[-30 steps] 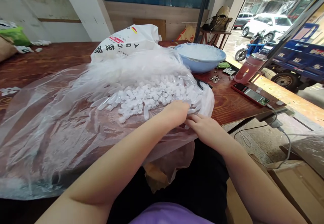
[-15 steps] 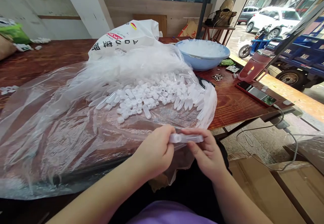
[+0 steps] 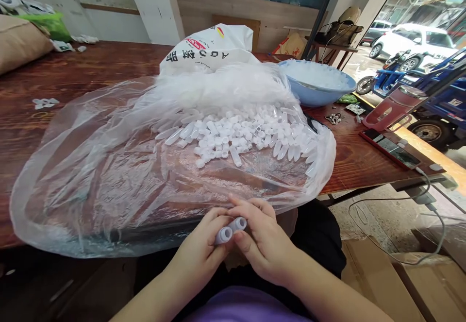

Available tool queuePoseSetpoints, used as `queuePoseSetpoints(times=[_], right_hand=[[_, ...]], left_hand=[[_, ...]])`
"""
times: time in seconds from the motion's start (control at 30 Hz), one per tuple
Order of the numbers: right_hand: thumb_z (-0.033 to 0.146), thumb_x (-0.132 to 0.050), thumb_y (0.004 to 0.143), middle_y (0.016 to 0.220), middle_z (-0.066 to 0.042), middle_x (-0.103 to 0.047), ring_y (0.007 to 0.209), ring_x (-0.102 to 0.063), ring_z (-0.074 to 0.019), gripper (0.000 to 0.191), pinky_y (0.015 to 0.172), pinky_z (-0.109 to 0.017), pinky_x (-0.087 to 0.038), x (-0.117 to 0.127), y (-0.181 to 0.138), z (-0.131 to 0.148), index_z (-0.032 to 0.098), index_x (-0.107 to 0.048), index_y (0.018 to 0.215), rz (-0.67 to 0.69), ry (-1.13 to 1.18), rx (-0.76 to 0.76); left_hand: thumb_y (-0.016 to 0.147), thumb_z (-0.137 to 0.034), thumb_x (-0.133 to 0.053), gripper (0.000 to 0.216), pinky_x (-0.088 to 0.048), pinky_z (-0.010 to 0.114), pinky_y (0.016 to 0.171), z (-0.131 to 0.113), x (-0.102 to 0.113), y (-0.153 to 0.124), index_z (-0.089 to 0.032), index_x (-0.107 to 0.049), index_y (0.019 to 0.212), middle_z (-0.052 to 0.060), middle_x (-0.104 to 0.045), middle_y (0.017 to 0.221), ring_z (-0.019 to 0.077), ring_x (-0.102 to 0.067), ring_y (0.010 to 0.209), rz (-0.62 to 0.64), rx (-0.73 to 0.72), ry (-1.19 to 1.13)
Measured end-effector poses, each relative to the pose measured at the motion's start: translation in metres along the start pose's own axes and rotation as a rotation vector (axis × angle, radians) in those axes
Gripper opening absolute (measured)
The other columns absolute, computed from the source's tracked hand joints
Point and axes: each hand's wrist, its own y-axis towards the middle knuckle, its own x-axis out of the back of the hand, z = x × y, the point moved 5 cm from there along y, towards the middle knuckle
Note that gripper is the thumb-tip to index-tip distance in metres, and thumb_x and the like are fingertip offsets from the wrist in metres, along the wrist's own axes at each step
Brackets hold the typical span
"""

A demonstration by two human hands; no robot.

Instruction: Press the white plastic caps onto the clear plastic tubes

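Observation:
My left hand (image 3: 202,244) is closed around a small translucent plastic tube (image 3: 223,236), whose round open end faces me. Pressed beside it is a second such tube (image 3: 238,224), pinched between the thumb and fingers of my right hand (image 3: 264,237). Both hands meet over my lap at the table's near edge; the far parts of the two tubes are hidden by my fingers. Just beyond lies a pile of white caps and translucent tubes (image 3: 233,135), spilling from a clear plastic bag (image 3: 109,181) spread over the wooden table.
At the back is a white printed sack (image 3: 207,45). A blue basin (image 3: 316,86) of white pieces stands back right. Along the right edge lie keys (image 3: 334,118), a pink bottle (image 3: 395,107) and a phone (image 3: 389,148) on a cable. Cardboard boxes (image 3: 386,278) sit below right.
My hands have come closer together and lower, left of where they were. The tubes have turned from sideways to open ends facing me. The camera view has shifted left.

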Motion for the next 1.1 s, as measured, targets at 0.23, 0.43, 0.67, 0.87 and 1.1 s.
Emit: queuePoseSetpoints(times=[0.23,0.43,0.67,0.87,1.1], right_hand=[[0.019,-0.037,0.089,0.108,-0.012,-0.061,0.094,-0.06,-0.0237,0.029,0.077,-0.034,-0.046,0.044,0.077,-0.042,0.016,-0.054,0.112,-0.004,-0.485,-0.342],[0.026,-0.038,0.09,0.109,-0.013,-0.057,0.091,-0.059,-0.0257,0.031,0.07,-0.033,-0.045,0.029,0.116,-0.073,0.018,-0.05,0.117,0.256,-0.772,-0.393],[0.02,-0.045,0.087,0.096,-0.011,-0.059,0.085,-0.058,-0.0222,0.017,0.074,-0.033,-0.045,0.028,0.104,-0.074,0.013,-0.059,0.094,0.237,-0.724,-0.383],[0.02,-0.052,0.083,0.096,-0.008,-0.057,0.08,-0.058,-0.0167,0.018,0.075,-0.031,-0.049,0.036,0.064,-0.041,0.017,-0.058,0.099,-0.055,-0.239,-0.248],[0.013,-0.049,0.087,0.103,-0.006,-0.057,0.097,-0.057,-0.0143,0.024,0.081,-0.026,-0.049,0.001,0.007,0.015,0.024,-0.056,0.107,0.101,0.372,0.013]], left_hand=[[0.09,-0.041,-0.038,0.029,-0.043,0.021,0.065,0.001,-0.001,-0.025,-0.019,-0.056,0.095,0.0,-0.056,0.075,0.0127,-0.052,0.068,0.269,0.131,-0.16],[0.088,-0.036,-0.044,0.028,-0.039,0.027,0.088,0.014,-0.006,-0.034,-0.021,-0.058,0.108,0.004,-0.06,0.105,0.0175,-0.053,0.096,0.191,0.159,-0.238],[0.085,-0.038,-0.047,0.041,-0.043,0.025,0.065,0.023,-0.014,-0.037,-0.018,-0.047,0.121,0.003,-0.058,0.088,0.0118,-0.049,0.068,0.238,0.286,-0.518],[0.082,-0.05,-0.049,0.037,-0.033,0.022,0.055,0.022,-0.012,-0.03,-0.013,-0.055,0.085,-0.001,-0.05,0.071,0.0083,-0.039,0.057,0.184,0.313,-0.602],[0.081,-0.052,-0.051,0.039,-0.024,0.021,0.048,0.013,-0.015,-0.028,-0.014,-0.053,0.072,-0.006,-0.036,0.054,0.0071,-0.03,0.05,0.248,0.238,-0.746]])
